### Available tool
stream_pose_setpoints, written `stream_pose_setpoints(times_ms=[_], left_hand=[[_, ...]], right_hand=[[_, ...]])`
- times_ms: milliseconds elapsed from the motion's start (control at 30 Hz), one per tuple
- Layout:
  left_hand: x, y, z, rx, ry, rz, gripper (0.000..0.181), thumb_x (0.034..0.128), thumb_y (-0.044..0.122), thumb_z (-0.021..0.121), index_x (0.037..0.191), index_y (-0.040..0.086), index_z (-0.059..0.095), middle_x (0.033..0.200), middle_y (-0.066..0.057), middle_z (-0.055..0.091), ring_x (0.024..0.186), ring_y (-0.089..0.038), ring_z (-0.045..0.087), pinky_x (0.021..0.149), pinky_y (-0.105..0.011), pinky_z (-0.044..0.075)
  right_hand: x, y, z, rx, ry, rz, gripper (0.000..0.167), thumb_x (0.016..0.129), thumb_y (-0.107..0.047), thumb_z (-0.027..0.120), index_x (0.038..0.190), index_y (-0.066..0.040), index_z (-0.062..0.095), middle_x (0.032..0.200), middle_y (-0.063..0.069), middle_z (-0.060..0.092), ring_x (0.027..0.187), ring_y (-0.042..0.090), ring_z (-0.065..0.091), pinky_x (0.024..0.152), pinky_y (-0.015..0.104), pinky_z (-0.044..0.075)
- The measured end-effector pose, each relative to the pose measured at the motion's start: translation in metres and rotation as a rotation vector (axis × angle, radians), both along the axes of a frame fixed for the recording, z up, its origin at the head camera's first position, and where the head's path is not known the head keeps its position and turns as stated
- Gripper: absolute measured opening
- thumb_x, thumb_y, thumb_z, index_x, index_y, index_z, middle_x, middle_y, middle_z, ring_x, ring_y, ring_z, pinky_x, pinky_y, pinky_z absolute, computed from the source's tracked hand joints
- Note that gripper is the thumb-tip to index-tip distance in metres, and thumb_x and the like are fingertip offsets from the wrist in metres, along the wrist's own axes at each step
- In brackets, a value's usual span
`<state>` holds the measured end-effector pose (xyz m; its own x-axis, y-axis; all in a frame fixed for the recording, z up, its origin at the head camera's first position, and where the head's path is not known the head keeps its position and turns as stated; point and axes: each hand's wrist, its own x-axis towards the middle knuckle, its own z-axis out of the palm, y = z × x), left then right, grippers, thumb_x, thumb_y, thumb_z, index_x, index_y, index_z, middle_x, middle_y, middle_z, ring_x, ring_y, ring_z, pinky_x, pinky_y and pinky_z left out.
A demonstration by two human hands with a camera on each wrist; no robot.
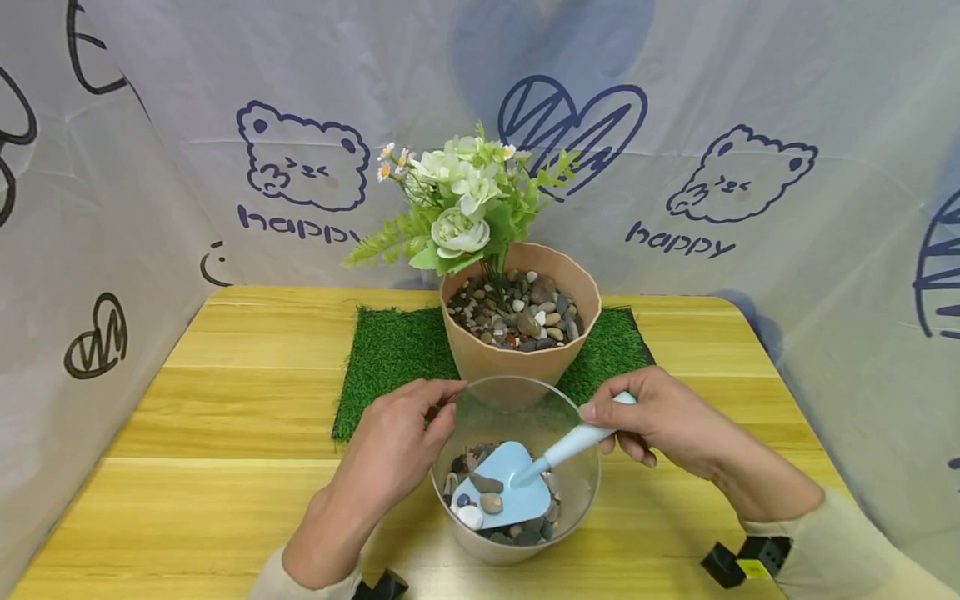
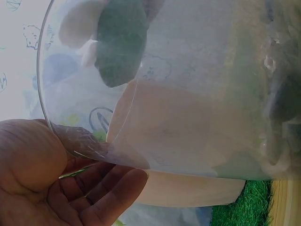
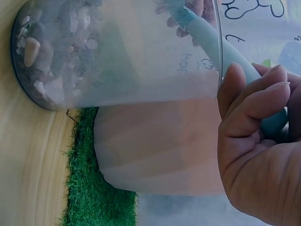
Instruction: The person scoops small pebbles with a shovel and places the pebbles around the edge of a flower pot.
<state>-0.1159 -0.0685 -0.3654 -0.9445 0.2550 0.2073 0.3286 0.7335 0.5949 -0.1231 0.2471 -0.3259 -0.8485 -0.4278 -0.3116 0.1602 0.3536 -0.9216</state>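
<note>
A clear plastic bucket [image 1: 581, 492] with stones at its bottom stands near the table's front. My left hand [image 1: 401, 442] grips its rim at the left; in the left wrist view that hand [image 2: 89, 183] has fingers bent at the bucket's wall [image 2: 188, 136]. With my right hand [image 1: 660, 417] I hold the handle of a light blue scoop [image 1: 528, 500], which slants down into the bucket. Several stones, a tan pebble [image 1: 491, 502] among them, lie on its blade. The right wrist view shows the right hand's [image 3: 258, 141] fingers curled round the handle [image 3: 225, 52].
Directly behind the bucket, a peach flowerpot [image 1: 480, 354] filled with pebbles [image 1: 528, 323] holds artificial white-green flowers [image 1: 461, 229]. It stands on a green turf mat [image 1: 405, 350] on the wooden table [image 1: 247, 392]. A printed white cloth [image 1: 420, 67] hangs behind the table.
</note>
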Motion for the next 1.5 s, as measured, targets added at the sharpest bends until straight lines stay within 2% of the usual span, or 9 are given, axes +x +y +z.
stream_pose_setpoints(times_ms=[267, 533, 633, 767, 967, 1067, 1167, 1267, 1500], left_hand=[[0.0, 0.0, 0.002, 0.006, 0.004, -0.003, 0.029, 0.1015, 0.016, 0.067, 0.129, 0.019, 0.075, 0.109, 0.001, 0.075, 0.07, -0.005, 0.055, 0.065, -0.026, 0.051], [0.0, 0.0, 0.001, 0.015, 0.008, -0.007, 0.03, 0.1009, 0.015, 0.067, 0.129, 0.019, 0.075, 0.109, 0.0, 0.076, 0.069, -0.004, 0.054, 0.063, -0.025, 0.05], [0.0, 0.0, 0.001, 0.016, 0.005, -0.007, 0.03, 0.1005, 0.015, 0.068, 0.129, 0.018, 0.075, 0.111, -0.001, 0.076, 0.066, -0.004, 0.052, 0.06, -0.024, 0.049], [0.0, 0.0, 0.0, 0.01, -0.008, -0.002, 0.03, 0.1008, 0.016, 0.068, 0.13, 0.018, 0.074, 0.112, 0.001, 0.076, 0.062, -0.004, 0.051, 0.058, -0.023, 0.047], [-0.001, 0.0, 0.0, 0.003, 0.009, -0.003, 0.03, 0.1007, 0.016, 0.068, 0.13, 0.018, 0.075, 0.106, 0.003, 0.075, 0.064, -0.004, 0.051, 0.061, -0.024, 0.049], [-0.001, 0.0, 0.0, 0.006, 0.007, -0.005, 0.03, 0.1007, 0.016, 0.068, 0.13, 0.017, 0.075, 0.105, 0.003, 0.075, 0.064, -0.004, 0.051, 0.06, -0.024, 0.048], [0.0, 0.0, 0.0, 0.008, -0.003, -0.005, 0.029, 0.101, 0.017, 0.068, 0.13, 0.018, 0.075, 0.109, 0.003, 0.075, 0.064, -0.004, 0.051, 0.06, -0.023, 0.048], [0.0, 0.0, 0.0, 0.01, -0.011, -0.004, 0.029, 0.1013, 0.017, 0.068, 0.13, 0.018, 0.075, 0.108, 0.004, 0.075, 0.064, -0.004, 0.051, 0.059, -0.023, 0.048], [-0.001, -0.001, 0.0, 0.012, -0.01, -0.001, 0.029, 0.1012, 0.017, 0.068, 0.13, 0.018, 0.075, 0.104, 0.006, 0.074, 0.065, -0.004, 0.052, 0.061, -0.023, 0.049]], right_hand=[[-0.001, 0.002, -0.002, -0.035, 0.007, -0.018, 0.029, 0.104, -0.022, 0.066, 0.098, 0.006, 0.071, 0.07, 0.005, 0.069, 0.044, 0.005, 0.049, 0.042, 0.021, 0.041], [-0.001, 0.011, 0.003, -0.078, 0.038, -0.107, 0.025, 0.105, -0.02, 0.065, 0.095, 0.0, 0.074, 0.068, 0.003, 0.069, 0.045, 0.006, 0.049, 0.044, 0.023, 0.043], [-0.001, 0.017, 0.01, -0.106, 0.04, -0.177, 0.024, 0.106, -0.021, 0.065, 0.09, -0.005, 0.073, 0.066, 0.002, 0.069, 0.045, 0.006, 0.048, 0.043, 0.021, 0.043], [-0.005, 0.029, 0.025, -0.148, 0.075, -0.296, 0.024, 0.106, -0.022, 0.066, 0.088, -0.007, 0.074, 0.065, 0.001, 0.068, 0.045, 0.005, 0.048, 0.042, 0.019, 0.043], [-0.021, 0.049, 0.044, -0.266, 0.156, -0.487, 0.018, 0.102, -0.019, 0.071, 0.091, -0.008, 0.079, 0.064, 0.003, 0.069, 0.046, 0.007, 0.051, 0.042, 0.02, 0.044], [-0.028, 0.056, 0.051, -0.281, 0.171, -0.566, 0.019, 0.101, -0.022, 0.074, 0.089, -0.008, 0.079, 0.063, 0.003, 0.068, 0.046, 0.007, 0.051, 0.042, 0.02, 0.044], [-0.033, 0.062, 0.055, -0.259, 0.183, -0.631, 0.021, 0.099, -0.024, 0.076, 0.085, -0.009, 0.078, 0.061, 0.002, 0.066, 0.044, 0.008, 0.05, 0.041, 0.021, 0.044], [-0.038, 0.066, 0.058, -0.185, 0.211, -0.669, 0.022, 0.098, -0.025, 0.077, 0.083, -0.01, 0.077, 0.059, 0.001, 0.066, 0.043, 0.008, 0.049, 0.041, 0.021, 0.044], [-0.05, 0.069, 0.06, 0.139, 0.323, -0.687, 0.025, 0.101, -0.03, 0.071, 0.082, -0.015, 0.074, 0.061, -0.004, 0.066, 0.046, 0.009, 0.05, 0.044, 0.023, 0.046]])
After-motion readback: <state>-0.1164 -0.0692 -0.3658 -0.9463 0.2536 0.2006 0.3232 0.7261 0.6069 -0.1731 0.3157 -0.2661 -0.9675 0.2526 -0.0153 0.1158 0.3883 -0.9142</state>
